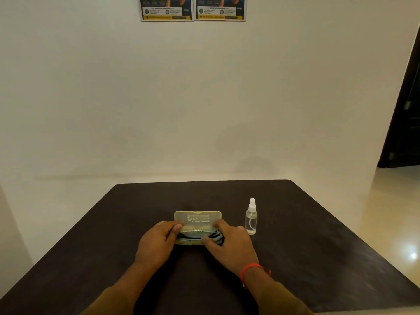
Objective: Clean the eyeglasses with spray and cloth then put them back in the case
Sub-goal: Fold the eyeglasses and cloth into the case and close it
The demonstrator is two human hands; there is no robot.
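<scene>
A translucent yellowish eyeglass case (197, 218) lies open in the middle of the dark table (306, 258), its lid tipped back toward the wall. Dark-framed eyeglasses (189, 235) lie in its lower half, partly hidden by my fingers. My left hand (156, 241) grips the case's left end, fingers curled on its rim. My right hand (229, 242) is at the right end, with thumb and fingers curled round the eyeglasses and what looks like a dark cloth (218, 238). A small clear spray bottle (251, 218) stands upright just right of the case.
The table's far edge lies close behind the case, with a pale wall beyond it. Two posters (193, 9) hang high on that wall. A dark door frame (404, 110) stands at the right, over a shiny floor.
</scene>
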